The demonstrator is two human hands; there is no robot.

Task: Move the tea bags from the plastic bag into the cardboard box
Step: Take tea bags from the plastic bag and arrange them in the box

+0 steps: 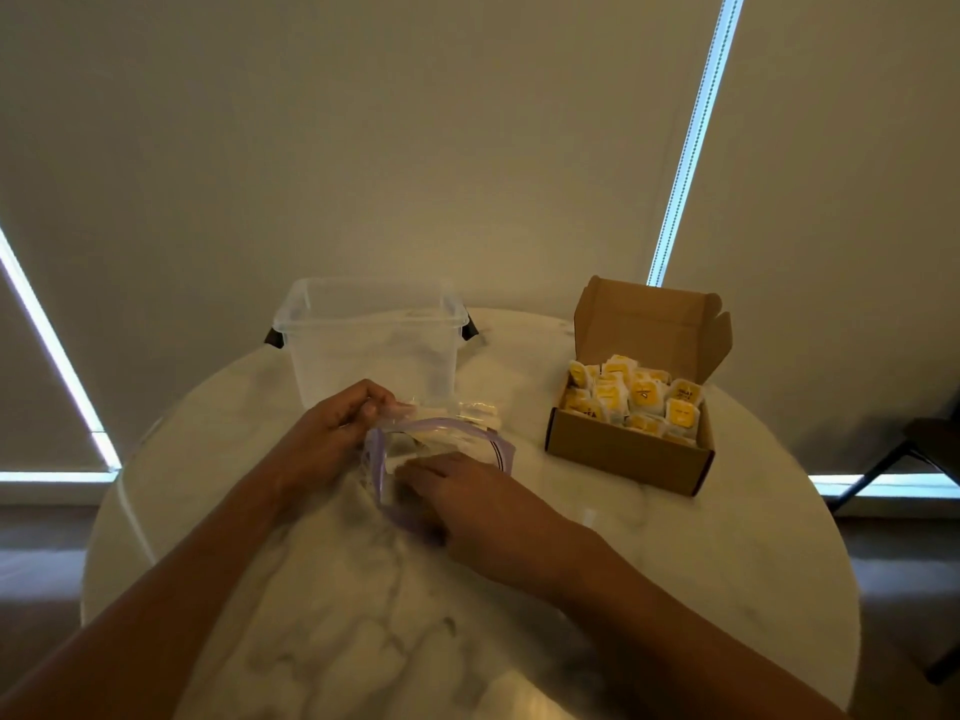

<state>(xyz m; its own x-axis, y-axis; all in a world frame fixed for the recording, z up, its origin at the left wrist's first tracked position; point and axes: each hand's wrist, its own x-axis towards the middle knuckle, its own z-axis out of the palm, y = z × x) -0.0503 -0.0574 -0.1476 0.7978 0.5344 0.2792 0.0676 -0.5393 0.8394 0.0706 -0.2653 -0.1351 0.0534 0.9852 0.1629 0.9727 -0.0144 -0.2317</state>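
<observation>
A clear plastic bag (441, 439) with a purple zip rim lies in the middle of the round marble table (727, 563). My left hand (332, 433) pinches the bag's far edge and lifts it. Across the bag's near part, my right hand (467, 496) lies flat with straight fingers. What the bag holds is too blurred to tell. An open cardboard box (623, 452) stands at the right, its lid flap raised. Several yellow-and-white tea bags (636, 400) fill it.
A clear plastic tub (371, 340) with dark handles stands at the table's far side, just behind the bag. A dark chair (914, 449) is at the right, off the table. Window blinds hang behind.
</observation>
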